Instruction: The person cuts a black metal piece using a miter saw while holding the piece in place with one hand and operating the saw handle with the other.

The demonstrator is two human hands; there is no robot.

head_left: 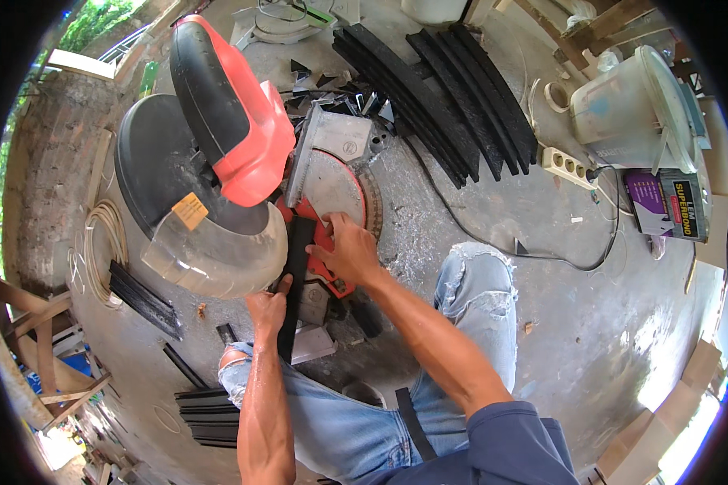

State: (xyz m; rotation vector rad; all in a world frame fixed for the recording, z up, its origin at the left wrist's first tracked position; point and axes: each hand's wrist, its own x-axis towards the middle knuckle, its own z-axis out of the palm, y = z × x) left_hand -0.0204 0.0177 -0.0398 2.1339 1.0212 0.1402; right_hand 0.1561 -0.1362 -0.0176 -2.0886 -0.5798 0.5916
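A mitre saw with a red and black handle [247, 129] and a clear blade guard [218, 255] stands on the floor before my knees. Across its red and grey base lies a long black strip [301, 250], one end reaching toward my lap. My left hand [268, 311] is closed on the near part of this strip, its thumb lying along the edge. Over the saw's round table [340, 182], my right hand [349, 250] has thumb and forefinger apart, at the strip's right side and against the red plate. The blade is hidden beneath its black housing [158, 162].
Long black ridged strips [473, 101] lie beyond the saw, and shorter ones [206, 416] at lower left. Small offcuts [364, 105] crowd behind the base. A black cable [493, 242] loops across the floor to a white power strip [569, 167], near a plastic bucket [635, 113].
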